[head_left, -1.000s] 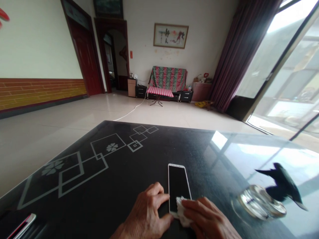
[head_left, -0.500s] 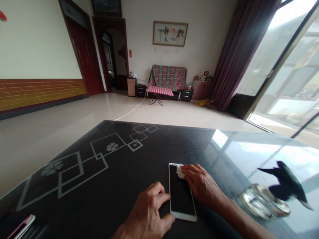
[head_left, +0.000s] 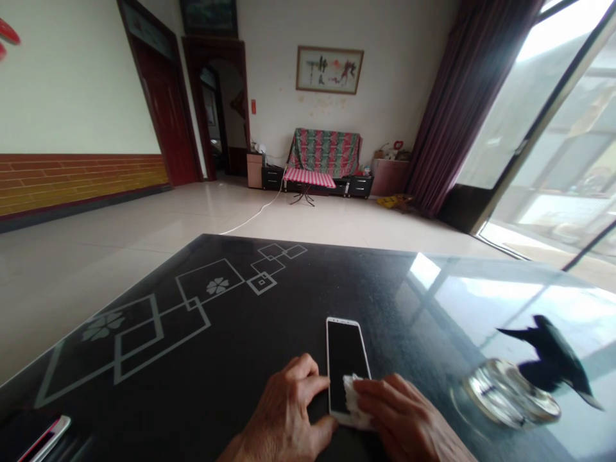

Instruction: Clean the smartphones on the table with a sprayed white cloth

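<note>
A white phone (head_left: 344, 356) with a dark screen lies flat on the black glass table (head_left: 250, 333), near its front edge. My left hand (head_left: 283, 414) rests on the table against the phone's left side, fingers curled, thumb at its near corner. My right hand (head_left: 407, 423) presses a crumpled white tissue (head_left: 353, 401) onto the near end of the screen, fingers closed over it.
A glass ashtray (head_left: 510, 401) sits at the right with a dark leaf-like shape (head_left: 553, 366) behind it. A second phone (head_left: 41, 439) lies at the table's front left corner. Beyond the table are tiled floor, a covered sofa and glass doors at the right.
My right hand slid the tissue from the near end of the phone up to its far end, then back down to the near end. The left hand stayed put.
</note>
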`<state>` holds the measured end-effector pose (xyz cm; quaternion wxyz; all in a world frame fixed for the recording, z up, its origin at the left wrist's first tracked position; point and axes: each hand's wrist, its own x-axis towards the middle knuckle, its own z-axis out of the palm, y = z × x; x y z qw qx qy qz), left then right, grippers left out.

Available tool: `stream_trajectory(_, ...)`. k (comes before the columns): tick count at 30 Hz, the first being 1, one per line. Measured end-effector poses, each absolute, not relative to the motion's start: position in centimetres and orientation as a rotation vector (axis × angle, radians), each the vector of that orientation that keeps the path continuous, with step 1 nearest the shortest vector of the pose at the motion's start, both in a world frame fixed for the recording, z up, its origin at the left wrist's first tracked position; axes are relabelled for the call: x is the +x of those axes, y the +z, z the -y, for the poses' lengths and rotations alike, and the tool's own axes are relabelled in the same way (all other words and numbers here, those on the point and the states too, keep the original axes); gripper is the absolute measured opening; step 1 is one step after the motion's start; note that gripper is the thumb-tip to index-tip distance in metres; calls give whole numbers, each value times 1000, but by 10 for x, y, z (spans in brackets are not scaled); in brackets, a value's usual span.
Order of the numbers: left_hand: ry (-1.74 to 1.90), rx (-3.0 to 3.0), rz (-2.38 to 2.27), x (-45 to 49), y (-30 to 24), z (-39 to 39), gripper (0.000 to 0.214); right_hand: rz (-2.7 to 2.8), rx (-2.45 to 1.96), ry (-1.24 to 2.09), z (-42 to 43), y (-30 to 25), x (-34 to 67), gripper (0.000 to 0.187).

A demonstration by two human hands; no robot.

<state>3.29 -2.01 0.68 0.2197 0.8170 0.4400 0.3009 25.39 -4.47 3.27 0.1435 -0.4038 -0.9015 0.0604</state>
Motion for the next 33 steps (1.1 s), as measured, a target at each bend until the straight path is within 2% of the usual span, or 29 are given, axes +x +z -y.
stream_trajectory(5,840,2264,-1209,33,6,20,17,2632,-1146,162,45,39,248,29)
stream_trajectory(15,813,2249,-1208,32,6,21,19,2447,-1312,-19,-27,27,234,26)
stream_trajectory(24,807,2256,-1206,32,6,19,17,2476,-1186,305,15,36,231,30)
stream_trajectory(33,803,2254,-1223,33,4,20,17,2363,-1261,120,-10,17,235,27)
